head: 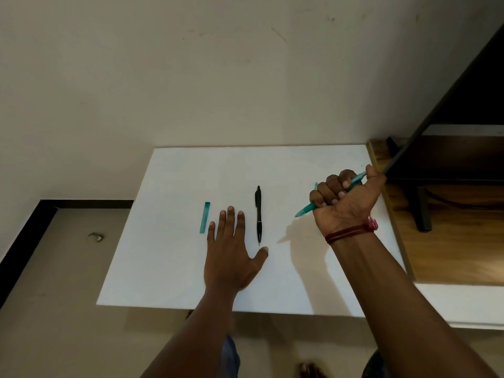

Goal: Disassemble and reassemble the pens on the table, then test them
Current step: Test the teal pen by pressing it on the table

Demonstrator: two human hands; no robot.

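A black click pen point(258, 214) lies on the white table point(169, 263), its tip toward me. Left of it lies a short teal pen piece point(204, 217), flat and apart from the pen. My left hand point(231, 249) rests flat on the table between the two, fingers straight, thumb near the black pen's tip. My right hand point(343, 197) is raised above the table's right side and grips a teal pen point(305, 210) in a fist; its tip points down to the left and its rear end sticks out past my thumb.
A wooden table point(450, 255) with a dark metal frame point(420, 211) adjoins the white table on the right, close to my right hand. A wall stands behind the table. The floor point(54, 268) lies to the left, with a small scrap on it.
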